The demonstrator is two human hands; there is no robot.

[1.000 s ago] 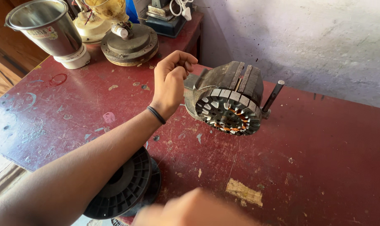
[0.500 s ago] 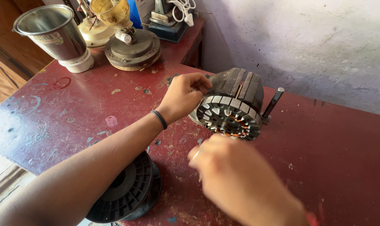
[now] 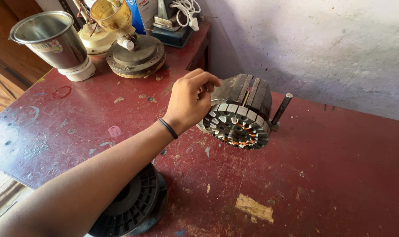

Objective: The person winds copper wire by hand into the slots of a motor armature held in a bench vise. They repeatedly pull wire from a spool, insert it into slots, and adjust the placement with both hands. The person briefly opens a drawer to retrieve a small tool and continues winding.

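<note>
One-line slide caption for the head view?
Left hand grips a slotted motor stator on a worn red table.

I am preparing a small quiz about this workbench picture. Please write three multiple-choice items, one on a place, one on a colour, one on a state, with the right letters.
1. Where does the steel jar stand?
A. at the far left of the table
B. beside the black spool
C. on top of the stator

2. What colour is the table?
A. green
B. dark red
C. white

3. What is the left hand doing?
A. lying flat on the table
B. gripping the top edge of the stator
C. holding the spool

Answers:
1 A, the jar is at the table's far left corner, away from the spool and stator.
2 B, the worn top is dark red with chipped patches.
3 B, the fingers curl over the stator's upper rim; the right hand is not in view.
</note>
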